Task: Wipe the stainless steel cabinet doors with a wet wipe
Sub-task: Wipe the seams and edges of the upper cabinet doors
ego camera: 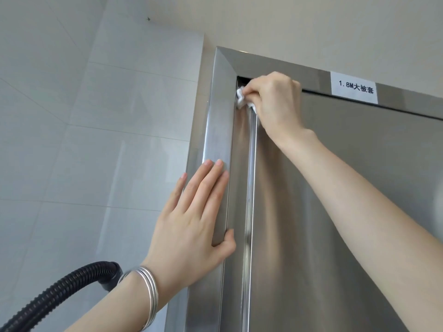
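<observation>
1. One white wipe (pixel 241 98), bunched into a small wad, sits at the top left corner of the door (pixel 335 212). It is pressed against the door's left edge, just under the top bar of the frame (pixel 217 130).
2. Most of the wipe is hidden. Only a crumpled part shows at the fingertips, and a smaller bit shows below the knuckles.
3. The right hand (pixel 275 101) grips the wipe with its fingers curled tightly round it. The knuckles face the camera, and the forearm reaches up across the door from the lower right.
4. The door is brushed steel, with a narrow upright groove (pixel 250 188) along its left edge. A dark gap runs between the door and the frame at the top.
5. The left hand (pixel 191 226) rests flat on the frame's left upright, well below the wipe. Its fingers are straight and close together, pointing up. The thumb is spread away from them, and its tip touches the upright's inner edge.
6. The left hand holds nothing.
7. Several thin silver bangles (pixel 148 291) circle the left wrist.
8. A white label (pixel 354 88) with dark print is stuck on the frame's top bar, to the right of the right hand.
9. A black ribbed hose (pixel 48 298) curves in from the lower left corner and ends behind the left wrist.
10. Pale grey tiles (pixel 72 140) cover the wall left of the frame. Above the frame the surface is plain beige.
</observation>
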Tool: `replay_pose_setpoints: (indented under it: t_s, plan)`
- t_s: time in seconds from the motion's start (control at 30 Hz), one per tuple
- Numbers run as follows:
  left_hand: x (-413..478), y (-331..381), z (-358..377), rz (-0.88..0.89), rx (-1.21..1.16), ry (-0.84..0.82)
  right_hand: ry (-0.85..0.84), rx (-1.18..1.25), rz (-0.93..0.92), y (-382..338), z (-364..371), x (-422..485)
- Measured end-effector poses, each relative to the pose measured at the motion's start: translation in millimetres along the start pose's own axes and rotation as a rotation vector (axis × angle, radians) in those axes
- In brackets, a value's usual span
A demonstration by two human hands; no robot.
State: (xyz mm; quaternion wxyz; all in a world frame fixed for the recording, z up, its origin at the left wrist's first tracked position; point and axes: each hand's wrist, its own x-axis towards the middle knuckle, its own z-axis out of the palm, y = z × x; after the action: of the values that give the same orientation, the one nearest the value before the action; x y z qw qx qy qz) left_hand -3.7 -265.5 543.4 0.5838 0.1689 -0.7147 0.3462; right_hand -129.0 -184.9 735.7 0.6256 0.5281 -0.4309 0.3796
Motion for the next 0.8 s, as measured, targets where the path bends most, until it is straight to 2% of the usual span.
replay_pose_setpoints:
  t_s: [0.13, 0.2, 0.3, 0.43, 0.5, 0.6, 0.67, 0.8]
  plan:
    - [-1.6, -0.1, 0.9, -0.005, -0.008, 0.001, 0.026, -0.083, 0.043, -2.0, 2.8, -3.2]
    - [-1.8, -0.3, 0.5, -0.011, -0.015, -0.004, 0.093, 0.0, -0.039, -11.1, -2.5, -43.0]
    - [-2.9, -1.2, -1.8, 0.001, -0.013, -0.03, 0.084, 0.081, -0.206, -14.6, -11.1, -80.6]
    - [-10.0, -3.7, -4.9, 0.052, -0.026, -0.058, -0.01, 0.005, -0.055, -7.7, -9.1, -39.3]
    - [-15.9, -5.5, -5.9, 0.079, -0.03, -0.061, 0.025, 0.005, -0.018, -10.1, -4.3, -41.1]
    - [-24.1, -7.4, -6.9, 0.103, -0.047, -0.078, 0.126, 0.081, -0.088, -23.9, -3.8, -100.4]
    - [-28.1, -7.2, -6.5, 0.104, -0.059, -0.09, 0.111, 0.104, -0.176, -29.1, -5.8, -136.6]
    - [-31.3, -5.9, -3.3, 0.091, -0.087, -0.083, 0.115, 0.108, -0.214, -20.6, -8.0, -109.9]
